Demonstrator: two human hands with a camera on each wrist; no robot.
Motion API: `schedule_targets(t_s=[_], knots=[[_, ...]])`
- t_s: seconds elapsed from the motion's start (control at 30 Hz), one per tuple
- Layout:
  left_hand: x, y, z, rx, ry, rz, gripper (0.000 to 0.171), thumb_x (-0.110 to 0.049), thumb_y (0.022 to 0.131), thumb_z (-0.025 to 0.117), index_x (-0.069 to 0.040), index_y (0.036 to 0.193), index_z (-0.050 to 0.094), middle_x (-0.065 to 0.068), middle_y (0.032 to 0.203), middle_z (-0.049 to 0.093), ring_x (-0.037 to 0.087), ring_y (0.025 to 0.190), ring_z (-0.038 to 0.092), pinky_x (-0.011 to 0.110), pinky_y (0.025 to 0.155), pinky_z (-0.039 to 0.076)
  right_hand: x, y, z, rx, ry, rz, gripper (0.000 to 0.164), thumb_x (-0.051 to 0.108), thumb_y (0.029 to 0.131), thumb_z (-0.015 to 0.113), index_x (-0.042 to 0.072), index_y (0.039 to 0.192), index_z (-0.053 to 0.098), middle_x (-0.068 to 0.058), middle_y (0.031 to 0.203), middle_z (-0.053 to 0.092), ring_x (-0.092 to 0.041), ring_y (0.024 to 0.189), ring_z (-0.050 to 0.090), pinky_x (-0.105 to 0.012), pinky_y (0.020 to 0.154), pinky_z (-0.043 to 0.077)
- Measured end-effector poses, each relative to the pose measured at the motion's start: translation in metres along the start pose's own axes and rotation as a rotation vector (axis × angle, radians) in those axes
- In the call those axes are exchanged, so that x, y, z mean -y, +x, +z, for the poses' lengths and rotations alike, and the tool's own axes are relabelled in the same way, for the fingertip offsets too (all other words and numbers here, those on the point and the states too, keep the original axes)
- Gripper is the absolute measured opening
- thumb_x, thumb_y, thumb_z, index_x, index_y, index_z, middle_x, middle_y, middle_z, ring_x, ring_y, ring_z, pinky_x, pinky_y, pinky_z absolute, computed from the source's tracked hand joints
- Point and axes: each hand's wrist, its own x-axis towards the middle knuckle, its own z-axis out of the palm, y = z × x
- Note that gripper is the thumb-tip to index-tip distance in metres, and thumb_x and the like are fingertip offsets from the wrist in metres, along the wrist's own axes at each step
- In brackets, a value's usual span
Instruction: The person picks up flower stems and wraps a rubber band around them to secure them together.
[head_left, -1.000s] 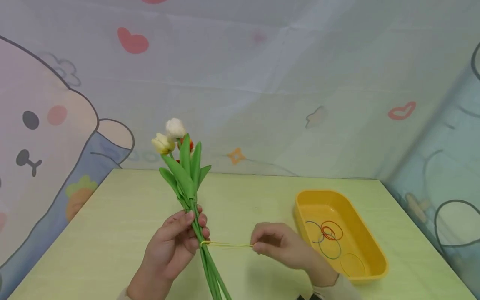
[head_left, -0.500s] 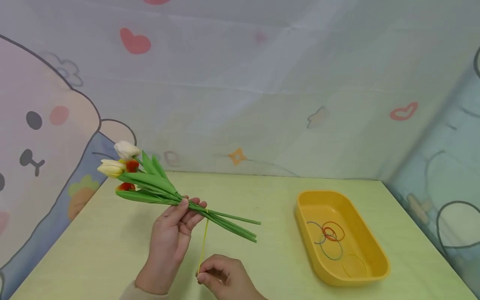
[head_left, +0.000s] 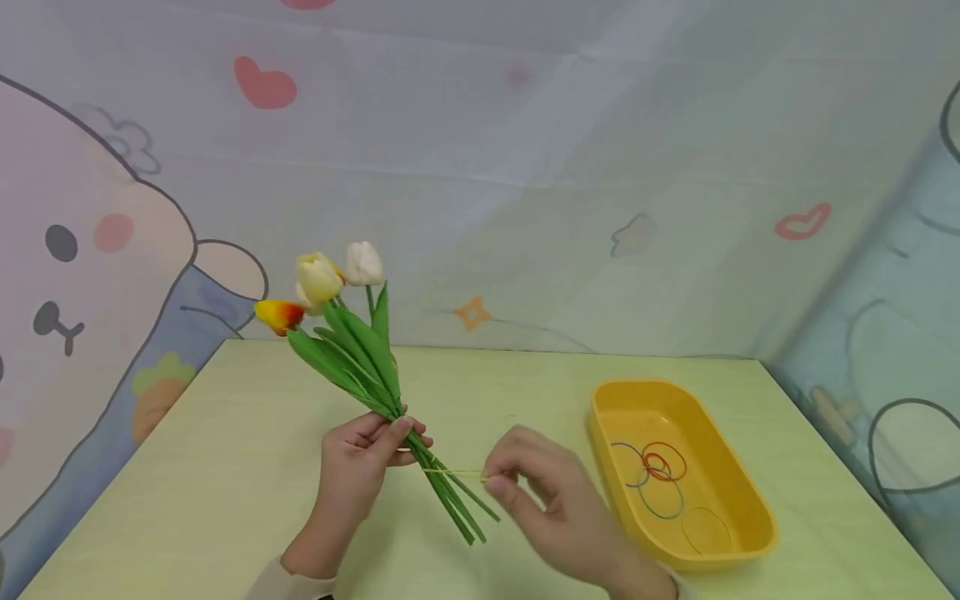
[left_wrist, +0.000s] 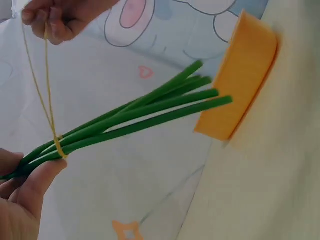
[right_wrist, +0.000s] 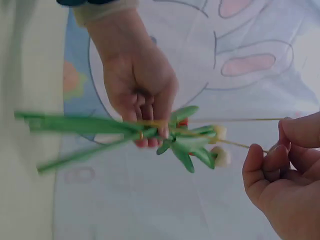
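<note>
On the pale green table (head_left: 540, 400), a yellow plastic tray (head_left: 712, 467) sits near the right edge. Toward the left edge, the left hand (head_left: 354, 471) has its grip round the green-stemmed tulip bunch (head_left: 378, 367), held above the table; the right hand (head_left: 551, 508) pinches a thin yellow elastic band (left_wrist: 58, 145) looped round the stems.

Table (head_left: 540, 400): smooth, matt top. Tray (head_left: 686, 417) toward its right edge: smooth plastic, faint gloss. Backdrop (head_left: 465, 167) behind far edge: matt cloth, creased. Stems (left_wrist: 165, 106): smooth, plastic-looking; leaves (head_left: 367, 346) same, fairly matt. Petals (head_left: 318, 277): matt. Band (left_wrist: 60, 147) round stems: rubbery
</note>
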Motion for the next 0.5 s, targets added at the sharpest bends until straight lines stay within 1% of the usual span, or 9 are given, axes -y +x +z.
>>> schedule_targets(t_s=[0.03, 0.1, 0.17, 0.2, 0.27, 0.33, 0.37, 0.43, 0.5], knots=[[-0.002, -0.001, 0.0, 0.067, -0.001, -0.02, 0.01, 0.001, 0.092, 0.062, 0.01, 0.096, 0.065, 0.0, 0.078, 0.072, 0.015, 0.071, 0.072, 0.031, 0.063, 0.06, -0.001, 0.002, -0.008, -0.003, 0.015, 0.01, 0.015, -0.011, 0.091, 0.056, 0.003, 0.093, 0.059, -0.006, 0.082, 0.054, -0.014, 0.075, 0.049, -0.024, 0.062, 0.05], [-0.007, -0.004, 0.0, 0.213, -0.041, -0.037, 0.01, 0.0, 0.094, 0.06, 0.005, 0.098, 0.067, -0.001, 0.08, 0.072, 0.014, 0.073, 0.072, 0.032, 0.064, 0.06, -0.005, 0.005, -0.023, -0.012, 0.056, 0.037, 0.01, -0.009, 0.093, 0.055, 0.001, 0.093, 0.057, -0.007, 0.08, 0.051, -0.015, 0.074, 0.047, -0.025, 0.059, 0.046], [-0.011, -0.007, 0.0, 0.366, -0.165, -0.026, 0.015, 0.002, 0.096, 0.054, 0.0, 0.103, 0.068, 0.0, 0.085, 0.072, 0.014, 0.076, 0.072, 0.031, 0.065, 0.06, -0.01, 0.004, -0.034, -0.015, 0.096, 0.085, 0.006, -0.005, 0.096, 0.053, -0.001, 0.092, 0.056, -0.008, 0.08, 0.048, -0.015, 0.072, 0.044, -0.027, 0.057, 0.044], [-0.012, -0.008, 0.001, 0.43, -0.235, -0.025, 0.019, 0.003, 0.097, 0.051, -0.003, 0.105, 0.068, 0.0, 0.087, 0.072, 0.015, 0.078, 0.072, 0.031, 0.066, 0.06, -0.014, 0.004, -0.038, -0.018, 0.114, 0.113, 0.006, -0.002, 0.097, 0.052, -0.001, 0.092, 0.055, -0.008, 0.079, 0.047, -0.016, 0.071, 0.044, -0.026, 0.057, 0.043], [-0.015, -0.01, 0.001, 0.537, -0.391, -0.034, 0.028, 0.006, 0.098, 0.045, -0.005, 0.108, 0.069, 0.002, 0.091, 0.072, 0.016, 0.081, 0.072, 0.03, 0.069, 0.06, -0.021, 0.002, -0.041, -0.011, 0.17, 0.14, 0.008, 0.001, 0.098, 0.051, -0.002, 0.091, 0.054, -0.009, 0.079, 0.046, -0.017, 0.069, 0.042, -0.028, 0.055, 0.04], [-0.017, -0.012, 0.0, 0.61, -0.527, -0.043, 0.032, 0.007, 0.1, 0.039, -0.003, 0.112, 0.066, 0.003, 0.095, 0.071, 0.017, 0.085, 0.072, 0.029, 0.072, 0.06, -0.03, -0.002, -0.04, 0.011, 0.234, 0.17, 0.01, 0.002, 0.099, 0.051, -0.003, 0.091, 0.053, -0.01, 0.078, 0.045, -0.018, 0.068, 0.04, -0.03, 0.054, 0.038], [-0.018, -0.012, 0.0, 0.622, -0.571, -0.052, 0.033, 0.007, 0.1, 0.037, -0.003, 0.113, 0.065, 0.004, 0.096, 0.071, 0.018, 0.086, 0.072, 0.029, 0.073, 0.06, -0.034, -0.005, -0.037, 0.022, 0.266, 0.19, 0.011, 0.004, 0.099, 0.051, -0.004, 0.091, 0.053, -0.011, 0.077, 0.045, -0.018, 0.068, 0.041, -0.029, 0.054, 0.038], [-0.019, -0.013, -0.002, 0.626, -0.64, -0.084, 0.033, 0.005, 0.102, 0.034, -0.002, 0.114, 0.063, 0.005, 0.098, 0.07, 0.018, 0.087, 0.072, 0.028, 0.074, 0.06, -0.041, -0.01, -0.029, 0.053, 0.353, 0.224, 0.012, 0.006, 0.099, 0.051, -0.003, 0.091, 0.052, -0.009, 0.078, 0.045, -0.016, 0.069, 0.043, -0.025, 0.056, 0.039], [-0.019, -0.014, -0.003, 0.612, -0.695, -0.123, 0.033, 0.003, 0.103, 0.032, -0.003, 0.114, 0.063, 0.005, 0.098, 0.07, 0.017, 0.088, 0.071, 0.026, 0.075, 0.059, -0.048, -0.016, -0.021, 0.075, 0.488, 0.271, 0.012, 0.008, 0.1, 0.049, -0.001, 0.092, 0.052, -0.006, 0.081, 0.045, -0.013, 0.075, 0.046, -0.022, 0.064, 0.043]])
